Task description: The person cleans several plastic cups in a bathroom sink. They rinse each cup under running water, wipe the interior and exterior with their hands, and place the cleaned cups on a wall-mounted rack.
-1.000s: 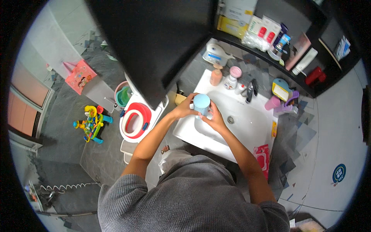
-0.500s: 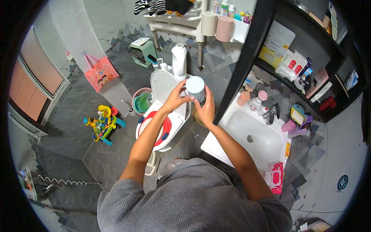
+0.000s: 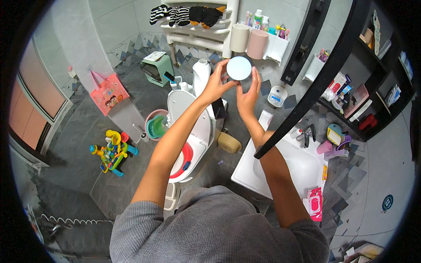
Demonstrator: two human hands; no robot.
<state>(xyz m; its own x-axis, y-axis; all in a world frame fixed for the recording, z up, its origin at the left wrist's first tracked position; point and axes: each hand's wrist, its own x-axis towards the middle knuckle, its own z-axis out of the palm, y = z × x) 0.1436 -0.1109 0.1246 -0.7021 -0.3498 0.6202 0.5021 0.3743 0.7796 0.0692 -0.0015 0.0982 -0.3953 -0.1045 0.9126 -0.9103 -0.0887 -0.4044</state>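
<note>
At the far left of the frame a pink bag [image 3: 106, 93] leans by the wall, and below it a bright toy [image 3: 111, 151] lies on the grey floor. Next comes a pink bucket [image 3: 154, 126] with a green one inside it, then the white toilet [image 3: 189, 131] with a red child seat on it.

In the upper middle of the frame the left hand [image 3: 215, 85] and the right hand [image 3: 248, 95] hold one round light-blue jar [image 3: 239, 68] between them. It is up in the air, above the toilet and in front of the wall. The left hand pinches the jar's left edge with its fingertips. The right hand cups its right side with fingers spread and pointing up. I cannot tell if the lid is loose.

The jar could slip, I think, because only fingertips grip it. It might then drop into the toilet or hit the hard floor and crack.

Just behind the jar two cups [image 3: 248, 41] hang on the wall, one cream and one pink. Lower right is one white sink [image 3: 293, 165], with a pink pack [image 3: 315, 204] at its near edge. At the far right dark shelves [image 3: 364, 92] hold many small bottles, too many to count.
</note>
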